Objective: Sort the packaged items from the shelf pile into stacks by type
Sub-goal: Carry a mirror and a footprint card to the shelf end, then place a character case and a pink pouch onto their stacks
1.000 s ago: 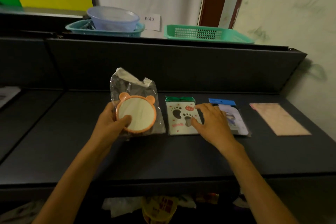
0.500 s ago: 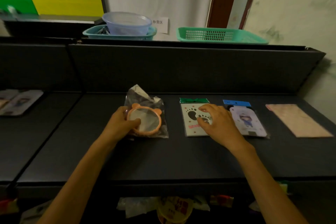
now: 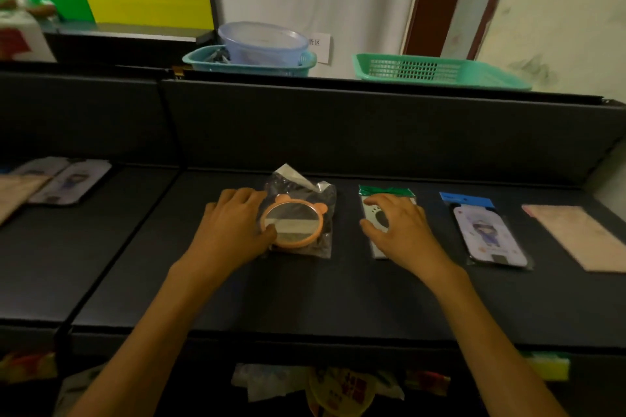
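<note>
Both hands lie on the dark shelf point(image 3: 203, 298): the left hand point(image 3: 233, 230) grips the bagged orange mirror point(image 3: 294, 223), thumb on its rim; the right hand point(image 3: 403, 230) rests relaxed, fingers spread, on the paw-print packet point(image 3: 369, 210). Further right lie a phone case point(image 3: 487, 234) and a tan packet point(image 3: 576, 237). Green baskets point(image 3: 440, 71) sit on the ledge behind.

mirror packet point(image 3: 298, 213) left of card packet point(image 3: 382, 193), phone case point(image 3: 487, 234) right

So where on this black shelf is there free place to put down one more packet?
Bare shelf lies in front of all packets, and left of the left hand. Crowded: the row from mirror packet past footprint packet and phone case to pink sheet.
</note>
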Motion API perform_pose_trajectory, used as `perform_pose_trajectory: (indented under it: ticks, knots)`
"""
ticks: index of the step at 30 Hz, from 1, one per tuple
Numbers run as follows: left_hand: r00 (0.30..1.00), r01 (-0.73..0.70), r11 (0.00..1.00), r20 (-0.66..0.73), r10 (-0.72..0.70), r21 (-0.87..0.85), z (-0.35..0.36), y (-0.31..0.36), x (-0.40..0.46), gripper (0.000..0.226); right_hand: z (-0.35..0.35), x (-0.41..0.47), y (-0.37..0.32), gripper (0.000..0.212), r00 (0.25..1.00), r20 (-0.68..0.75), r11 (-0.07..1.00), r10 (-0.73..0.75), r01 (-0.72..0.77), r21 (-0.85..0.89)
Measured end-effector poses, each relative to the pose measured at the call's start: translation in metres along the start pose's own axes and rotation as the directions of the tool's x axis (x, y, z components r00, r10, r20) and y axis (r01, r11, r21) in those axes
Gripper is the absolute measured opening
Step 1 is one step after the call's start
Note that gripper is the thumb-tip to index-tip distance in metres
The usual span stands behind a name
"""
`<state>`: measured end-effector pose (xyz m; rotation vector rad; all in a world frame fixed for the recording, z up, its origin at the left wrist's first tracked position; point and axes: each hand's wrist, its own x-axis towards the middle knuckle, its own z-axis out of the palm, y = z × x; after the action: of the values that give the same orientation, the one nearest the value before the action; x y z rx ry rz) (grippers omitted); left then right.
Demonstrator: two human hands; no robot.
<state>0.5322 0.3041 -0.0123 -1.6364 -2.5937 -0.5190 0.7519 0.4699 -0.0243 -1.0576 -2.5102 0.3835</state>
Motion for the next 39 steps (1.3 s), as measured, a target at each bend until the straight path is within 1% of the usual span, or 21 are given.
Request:
perform_pose_trajectory:
  ticks: [5, 8, 12, 17, 22, 25, 28, 33, 39]
  knots:
    - [0.993, 0.108, 0.991, -0.047, -0.105, 0.081, -0.007, -0.009, -0.032, 0.073, 0.019, 0.008, -0.024, 0.048, 0.987, 0.045, 0.988, -0.154, 0.153, 0.032]
    - [0.983, 0.172, 0.978, -0.087, -0.163, 0.117, -0.013, -0.027, -0.053, 0.069, 0.033, 0.01, -0.048, 0.048, 0.968, 0.073, 0.97, -0.241, 0.238, 0.048]
    - [0.965, 0.243, 0.964, -0.13, -0.229, 0.104, -0.028, -0.066, -0.079, 0.065, 0.05, 0.015, -0.093, 0.05, 0.944, 0.098, 0.948, -0.316, 0.309, 0.082]
    - [0.95, 0.296, 0.952, -0.123, -0.286, 0.08, -0.043, -0.132, -0.109, 0.066, 0.083, 0.017, -0.163, 0.047, 0.916, 0.107, 0.922, -0.387, 0.383, 0.057]
    - [0.944, 0.316, 0.944, -0.133, -0.302, 0.101, -0.069, -0.217, -0.135, 0.067, 0.124, 0.02, -0.242, 0.047, 0.913, 0.131, 0.922, -0.385, 0.386, 0.022]
    - [0.95, 0.305, 0.945, -0.112, -0.293, 0.117, -0.084, -0.264, -0.146, 0.066, 0.147, 0.017, -0.29, 0.045, 0.92, 0.12, 0.927, -0.374, 0.372, 0.038]
    - [0.952, 0.295, 0.947, -0.124, -0.28, 0.129, -0.096, -0.308, -0.155, 0.065, 0.167, 0.018, -0.331, 0.045, 0.924, 0.104, 0.93, -0.368, 0.367, 0.037]
    - [0.945, 0.313, 0.942, -0.142, -0.295, 0.124, -0.116, -0.374, -0.161, 0.066, 0.194, 0.036, -0.386, 0.048, 0.931, 0.138, 0.941, -0.337, 0.34, 0.005]
    - [0.942, 0.314, 0.941, -0.164, -0.293, 0.126, -0.128, -0.442, -0.143, 0.064, 0.232, 0.063, -0.446, 0.05, 0.935, 0.14, 0.946, -0.325, 0.325, 0.023]
